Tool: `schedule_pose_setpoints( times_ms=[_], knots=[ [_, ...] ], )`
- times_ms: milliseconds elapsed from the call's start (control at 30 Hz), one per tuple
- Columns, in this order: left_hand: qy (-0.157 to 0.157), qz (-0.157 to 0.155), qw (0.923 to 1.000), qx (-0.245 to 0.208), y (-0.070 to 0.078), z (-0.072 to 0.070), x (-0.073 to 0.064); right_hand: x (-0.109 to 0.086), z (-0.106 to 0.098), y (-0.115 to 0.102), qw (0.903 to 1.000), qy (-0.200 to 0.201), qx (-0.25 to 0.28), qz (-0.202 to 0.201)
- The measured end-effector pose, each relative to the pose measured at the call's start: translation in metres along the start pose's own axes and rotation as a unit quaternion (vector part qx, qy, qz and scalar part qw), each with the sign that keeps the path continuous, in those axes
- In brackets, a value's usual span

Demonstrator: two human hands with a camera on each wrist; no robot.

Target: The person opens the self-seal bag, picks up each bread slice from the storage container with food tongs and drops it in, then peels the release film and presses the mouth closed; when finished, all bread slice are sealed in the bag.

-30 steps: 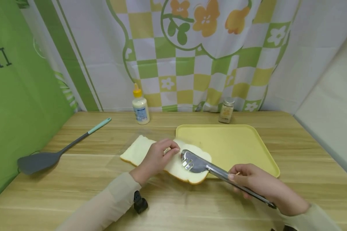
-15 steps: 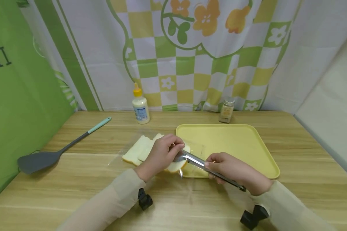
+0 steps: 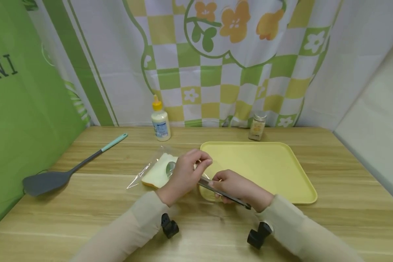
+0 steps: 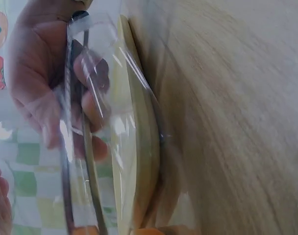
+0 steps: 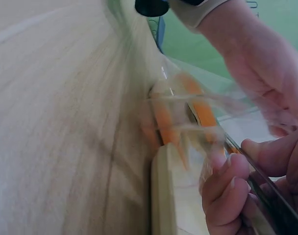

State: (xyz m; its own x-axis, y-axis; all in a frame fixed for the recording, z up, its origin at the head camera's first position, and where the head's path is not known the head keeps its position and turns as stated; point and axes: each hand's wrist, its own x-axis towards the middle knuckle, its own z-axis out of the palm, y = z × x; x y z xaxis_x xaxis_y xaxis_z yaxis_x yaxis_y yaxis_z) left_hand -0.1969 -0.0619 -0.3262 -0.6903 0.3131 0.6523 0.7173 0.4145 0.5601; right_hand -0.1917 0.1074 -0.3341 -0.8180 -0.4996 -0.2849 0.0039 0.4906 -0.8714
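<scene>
My left hand (image 3: 185,173) pinches the upper edge of a clear plastic bag (image 3: 139,178) between thumb and index finger. White bread (image 3: 158,174) with a brown crust lies inside the bag on the table. My right hand (image 3: 234,187) grips metal tongs (image 3: 227,197) along their arms. The tongs reach left under my left hand, and their head (image 3: 170,168) shows over the bread. In the right wrist view, the tongs' arms run toward two browned crusts (image 5: 203,112) inside the film. My left hand hides the middle of the bread and tongs.
A yellow tray (image 3: 258,171) lies right of the bag, its left edge beside my right hand. A grey spatula (image 3: 49,182) with a mint handle lies at left. A yellow-capped bottle (image 3: 161,123) and a small glass jar (image 3: 257,125) stand at the back.
My right hand has moved left with the tongs, carrying a bread slice from beside the tray's left edge into the bag. The left hand has shifted slightly right.
</scene>
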Motion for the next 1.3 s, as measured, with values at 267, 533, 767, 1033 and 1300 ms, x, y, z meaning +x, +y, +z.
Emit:
schedule_pose_setpoints(
  times_ms=[267, 533, 767, 1033, 1300],
  knots=[
    [-0.020, -0.013, 0.9994, -0.025, 0.000, 0.001, -0.002, 0.009, 0.005, 0.003, 0.9999, 0.004, -0.013, 0.006],
    [-0.056, -0.010, 0.9981, -0.025, -0.005, -0.001, -0.004, 0.004, 0.000, -0.003, 0.9999, -0.011, 0.000, 0.010],
    [-0.059, -0.002, 0.9981, -0.019, -0.009, -0.004, -0.004, -0.005, -0.009, -0.006, 0.9995, -0.029, 0.005, 0.012],
    [-0.060, -0.015, 0.9980, -0.013, -0.009, -0.005, -0.006, -0.019, -0.022, -0.002, 0.9993, -0.032, -0.005, 0.018],
    [-0.056, -0.018, 0.9977, -0.036, -0.012, -0.006, -0.005, -0.042, -0.040, 0.011, 0.9995, -0.027, -0.017, -0.009]
  ],
)
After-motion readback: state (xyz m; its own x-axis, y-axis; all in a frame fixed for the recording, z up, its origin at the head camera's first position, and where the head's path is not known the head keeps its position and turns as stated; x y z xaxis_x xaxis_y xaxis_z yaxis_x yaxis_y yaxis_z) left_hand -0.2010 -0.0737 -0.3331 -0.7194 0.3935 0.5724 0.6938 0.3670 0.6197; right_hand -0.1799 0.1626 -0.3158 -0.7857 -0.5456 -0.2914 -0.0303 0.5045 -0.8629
